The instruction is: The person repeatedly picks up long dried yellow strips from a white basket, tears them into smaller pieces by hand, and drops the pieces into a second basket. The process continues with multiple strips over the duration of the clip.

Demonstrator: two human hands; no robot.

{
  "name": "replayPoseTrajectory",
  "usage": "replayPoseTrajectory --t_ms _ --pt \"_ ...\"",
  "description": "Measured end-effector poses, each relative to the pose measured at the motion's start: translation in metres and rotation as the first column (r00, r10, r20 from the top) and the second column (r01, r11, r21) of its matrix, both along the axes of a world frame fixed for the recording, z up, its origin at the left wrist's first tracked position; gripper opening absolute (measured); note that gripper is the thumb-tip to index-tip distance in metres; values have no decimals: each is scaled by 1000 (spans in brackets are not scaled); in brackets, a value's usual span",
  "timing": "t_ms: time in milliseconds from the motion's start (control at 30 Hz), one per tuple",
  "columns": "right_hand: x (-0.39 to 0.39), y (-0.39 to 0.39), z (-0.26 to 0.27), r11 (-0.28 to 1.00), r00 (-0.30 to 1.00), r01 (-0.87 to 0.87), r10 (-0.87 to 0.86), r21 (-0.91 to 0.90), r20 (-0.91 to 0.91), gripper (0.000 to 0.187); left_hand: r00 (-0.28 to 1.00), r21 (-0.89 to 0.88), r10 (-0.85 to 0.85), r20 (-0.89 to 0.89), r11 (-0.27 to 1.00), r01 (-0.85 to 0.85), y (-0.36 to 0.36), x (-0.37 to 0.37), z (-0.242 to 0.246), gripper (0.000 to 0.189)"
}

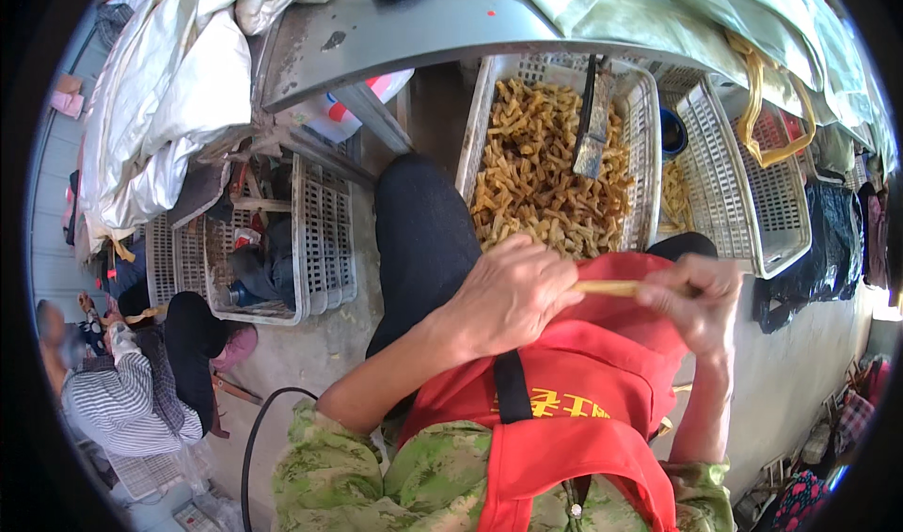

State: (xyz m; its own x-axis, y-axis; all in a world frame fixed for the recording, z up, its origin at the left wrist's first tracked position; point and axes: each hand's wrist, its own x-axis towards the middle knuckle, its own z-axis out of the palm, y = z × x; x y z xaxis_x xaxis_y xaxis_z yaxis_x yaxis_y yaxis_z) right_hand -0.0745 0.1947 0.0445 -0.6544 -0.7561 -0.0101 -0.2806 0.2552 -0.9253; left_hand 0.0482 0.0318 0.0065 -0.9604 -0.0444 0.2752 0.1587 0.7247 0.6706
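Observation:
My left hand (518,295) grips one end of a pale yellow strip (605,288), above the red apron (600,370) on my lap. At the strip's other end, my right hand (695,303) has its fingers closed around it and looks slightly blurred. The strip is drawn straight between the two hands; its exact material is unclear. Just beyond my hands stands a white plastic crate (645,158) with slotted walls. Many short, tan-brown knotted pieces (532,158) are heaped in it. A flat, worn bar (592,126) with a dark edge reaches over the heap from the table side.
A grey metal table (416,31) spans the front, with pale sheeting (169,123) draped at left. A yellow loop (765,144) hangs at right, near another white crate (734,179). More crates (300,250) stand at left. A person in striped sleeves (127,398) sits farther left.

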Motion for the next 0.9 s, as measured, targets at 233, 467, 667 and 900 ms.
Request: replayPoseTrajectory --t_ms 233,467,667,900 --pt "-12 -2 1 999 982 28 -34 -35 -186 21 996 308 28 -79 951 -2 -9 -7 2 20" --pt "-10 -45 -9 993 686 42 54 -114 726 39 950 928 7 -312 216 303 -10 -38 13 26" --pt "-12 -44 -16 997 659 -72 45 3 751 18 914 108 141 -380 988 -108 -26 -49 1 16" --pt "-9 -44 -11 981 943 163 -185 -102 -277 18 993 593 119 7 799 -100 -34 -36 -23 16"
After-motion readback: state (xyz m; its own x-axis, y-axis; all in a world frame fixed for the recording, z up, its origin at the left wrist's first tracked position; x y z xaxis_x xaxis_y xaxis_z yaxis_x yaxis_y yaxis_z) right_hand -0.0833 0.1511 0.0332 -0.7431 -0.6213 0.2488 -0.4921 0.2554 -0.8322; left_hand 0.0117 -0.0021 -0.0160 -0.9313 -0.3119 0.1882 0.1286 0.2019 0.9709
